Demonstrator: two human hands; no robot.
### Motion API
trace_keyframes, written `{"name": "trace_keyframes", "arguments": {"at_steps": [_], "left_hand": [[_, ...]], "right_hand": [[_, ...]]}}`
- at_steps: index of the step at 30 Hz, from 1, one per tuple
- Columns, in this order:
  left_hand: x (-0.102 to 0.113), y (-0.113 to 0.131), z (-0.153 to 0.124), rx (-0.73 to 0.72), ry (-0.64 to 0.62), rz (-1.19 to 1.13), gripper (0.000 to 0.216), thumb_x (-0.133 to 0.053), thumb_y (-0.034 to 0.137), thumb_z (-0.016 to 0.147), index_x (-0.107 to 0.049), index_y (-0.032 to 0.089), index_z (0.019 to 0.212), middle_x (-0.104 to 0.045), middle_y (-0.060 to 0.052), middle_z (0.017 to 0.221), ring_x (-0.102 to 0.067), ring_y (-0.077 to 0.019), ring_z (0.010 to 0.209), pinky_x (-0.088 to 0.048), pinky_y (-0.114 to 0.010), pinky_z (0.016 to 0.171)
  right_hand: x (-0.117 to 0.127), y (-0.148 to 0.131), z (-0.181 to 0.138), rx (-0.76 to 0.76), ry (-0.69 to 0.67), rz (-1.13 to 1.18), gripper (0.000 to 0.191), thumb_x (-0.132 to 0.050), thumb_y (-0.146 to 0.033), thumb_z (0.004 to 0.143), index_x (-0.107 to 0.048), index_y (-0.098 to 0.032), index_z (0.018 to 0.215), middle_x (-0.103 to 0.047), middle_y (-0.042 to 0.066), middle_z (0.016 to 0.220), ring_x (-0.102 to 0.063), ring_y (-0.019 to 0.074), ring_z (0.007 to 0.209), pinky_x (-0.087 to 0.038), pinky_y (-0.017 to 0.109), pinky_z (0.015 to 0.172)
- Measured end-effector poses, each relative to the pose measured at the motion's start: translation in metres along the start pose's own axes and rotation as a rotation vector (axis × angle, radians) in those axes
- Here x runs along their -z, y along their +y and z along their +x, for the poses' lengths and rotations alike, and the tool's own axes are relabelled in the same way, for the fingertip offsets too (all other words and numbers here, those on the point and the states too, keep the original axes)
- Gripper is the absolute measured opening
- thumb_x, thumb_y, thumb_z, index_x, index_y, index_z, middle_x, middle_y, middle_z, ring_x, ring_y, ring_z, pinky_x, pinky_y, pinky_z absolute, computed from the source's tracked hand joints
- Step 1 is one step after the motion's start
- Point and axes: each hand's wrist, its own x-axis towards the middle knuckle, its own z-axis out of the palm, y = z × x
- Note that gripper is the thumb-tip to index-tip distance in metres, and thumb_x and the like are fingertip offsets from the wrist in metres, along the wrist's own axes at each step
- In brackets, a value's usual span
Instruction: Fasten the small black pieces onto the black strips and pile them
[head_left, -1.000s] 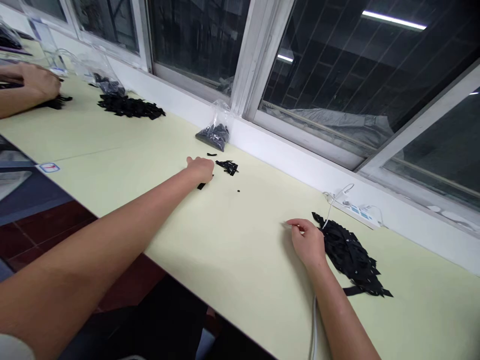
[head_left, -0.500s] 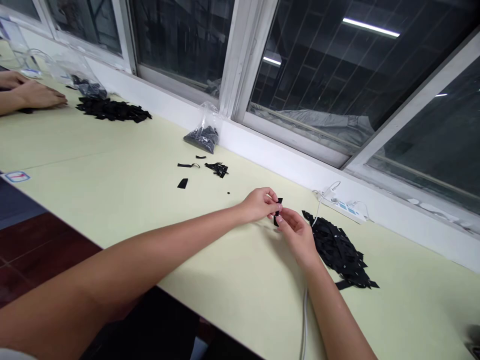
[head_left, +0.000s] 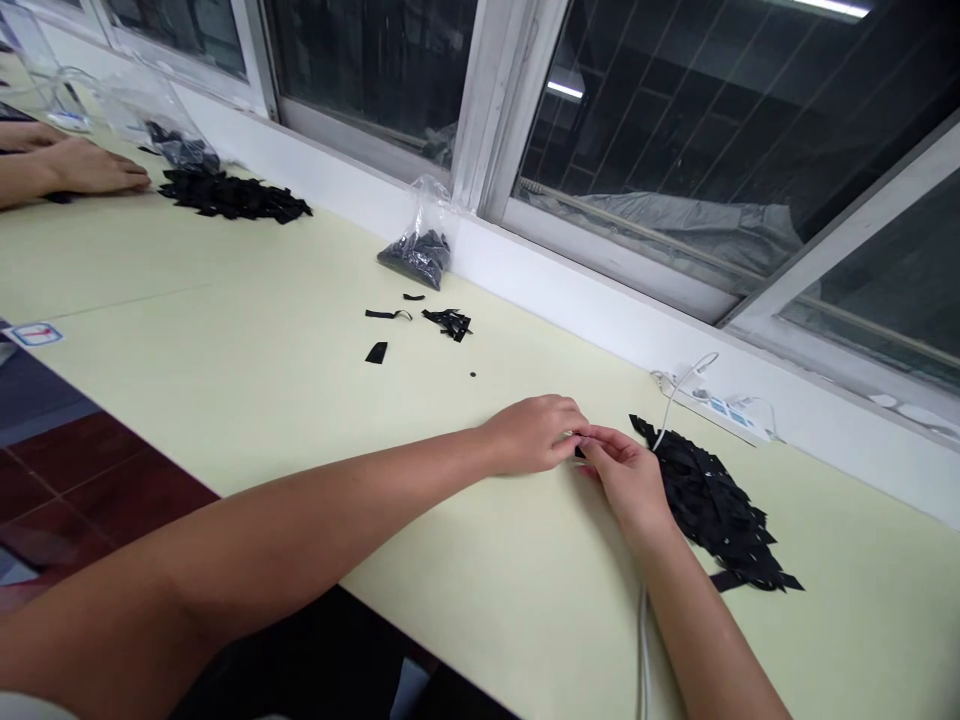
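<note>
Over the pale yellow table (head_left: 480, 560), my left hand (head_left: 536, 432) and my right hand (head_left: 624, 475) meet with their fingertips together. Between them is a small black strip (head_left: 579, 452), mostly covered by the fingers. Both hands are closed in a pinch on it. Just to the right of my right hand spreads a large pile of black strips (head_left: 716, 510). Farther off on the left lie a small heap of black pieces (head_left: 450, 323), a curled black strip (head_left: 386, 315), a black scrap (head_left: 376, 352) and a tiny dark dot (head_left: 473, 375).
A clear bag of black pieces (head_left: 420, 250) leans near the white wall ledge. A power strip (head_left: 720, 408) with a white cable (head_left: 643, 640) lies at the right. At far left, another person's hands (head_left: 82, 165) rest near a second black pile (head_left: 232, 195).
My hands have drawn closer together, and my left hand has turned more palm-down. The black strip, plainly visible before, is now mostly hidden. The view has shifted slightly.
</note>
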Motion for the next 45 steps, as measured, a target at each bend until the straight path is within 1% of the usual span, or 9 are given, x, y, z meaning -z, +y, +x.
{"name": "trace_keyframes", "arguments": {"at_steps": [2,6,11,16,24,33,39,42,45], "left_hand": [[-0.006,0.000,-0.001,-0.007,-0.052,0.027,0.023,-0.049,0.019,0.093,-0.067,0.017,0.107,-0.067,-0.007,0.107,-0.060,-0.0199,0.102,-0.049,-0.032,0.087],[-0.010,-0.004,0.000,0.083,-0.058,0.003,0.024,-0.051,0.017,0.090,-0.068,0.017,0.107,-0.067,-0.007,0.107,-0.062,-0.0180,0.096,-0.050,-0.030,0.083],[-0.006,-0.009,0.003,0.102,-0.052,0.015,0.021,-0.053,0.012,0.084,-0.070,0.017,0.096,-0.069,-0.005,0.094,-0.063,-0.0166,0.086,-0.048,-0.028,0.076],[-0.007,-0.006,0.004,0.146,-0.038,0.034,0.019,-0.055,0.010,0.076,-0.071,0.017,0.085,-0.070,-0.004,0.083,-0.062,-0.0168,0.075,-0.045,-0.028,0.067],[-0.013,-0.001,0.002,0.234,-0.065,-0.001,0.021,-0.051,0.011,0.074,-0.069,0.019,0.080,-0.070,-0.003,0.077,-0.059,-0.0166,0.069,-0.041,-0.028,0.060],[-0.012,0.001,0.005,0.281,-0.068,-0.085,0.024,-0.047,0.009,0.072,-0.069,0.019,0.068,-0.066,0.000,0.066,-0.053,-0.0140,0.060,-0.038,-0.027,0.056],[-0.014,-0.002,0.006,0.298,-0.030,-0.097,0.027,-0.048,0.009,0.075,-0.073,0.018,0.078,-0.073,-0.002,0.078,-0.062,-0.0167,0.072,-0.045,-0.027,0.064],[-0.016,-0.004,0.005,0.258,0.000,-0.103,0.029,-0.048,0.009,0.078,-0.074,0.019,0.086,-0.074,-0.003,0.086,-0.064,-0.0176,0.079,-0.047,-0.029,0.071],[-0.015,-0.008,0.004,0.297,0.046,-0.103,0.026,-0.050,0.013,0.082,-0.074,0.018,0.092,-0.073,-0.004,0.086,-0.064,-0.0177,0.078,-0.048,-0.029,0.071]], "right_hand": [[0.000,0.000,-0.001,0.004,-0.011,-0.020,0.043,-0.083,-0.041,0.062,-0.075,-0.016,0.097,-0.076,0.008,0.089,-0.068,0.0189,0.079,-0.057,0.027,0.064],[-0.002,-0.001,-0.003,-0.010,-0.011,-0.056,0.043,-0.084,-0.039,0.061,-0.076,-0.015,0.095,-0.076,0.008,0.086,-0.069,0.0196,0.077,-0.058,0.030,0.069],[-0.006,-0.003,-0.005,-0.027,-0.011,-0.057,0.045,-0.085,-0.039,0.059,-0.076,-0.014,0.095,-0.077,0.010,0.089,-0.070,0.0216,0.079,-0.058,0.034,0.074],[-0.007,-0.002,-0.008,0.030,-0.029,-0.141,0.041,-0.081,-0.041,0.063,-0.078,-0.016,0.095,-0.077,0.010,0.088,-0.070,0.0224,0.077,-0.057,0.035,0.076],[-0.008,0.002,-0.011,0.108,-0.049,-0.256,0.035,-0.074,-0.041,0.071,-0.079,-0.018,0.096,-0.078,0.011,0.092,-0.072,0.0283,0.088,-0.057,0.039,0.079],[-0.011,0.000,-0.013,0.111,-0.054,-0.290,0.034,-0.070,-0.038,0.073,-0.079,-0.018,0.098,-0.078,0.009,0.087,-0.071,0.0252,0.079,-0.055,0.035,0.071],[-0.013,0.005,-0.010,0.096,-0.019,-0.274,0.033,-0.072,-0.042,0.071,-0.079,-0.019,0.095,-0.077,0.008,0.086,-0.070,0.0249,0.078,-0.055,0.035,0.071],[-0.008,0.008,-0.004,0.102,0.012,-0.266,0.034,-0.073,-0.042,0.071,-0.077,-0.019,0.096,-0.077,0.009,0.089,-0.070,0.0237,0.078,-0.055,0.034,0.070],[-0.001,0.009,0.000,0.107,0.018,-0.287,0.033,-0.072,-0.042,0.072,-0.075,-0.020,0.095,-0.076,0.008,0.089,-0.069,0.0218,0.074,-0.052,0.032,0.067]]}}
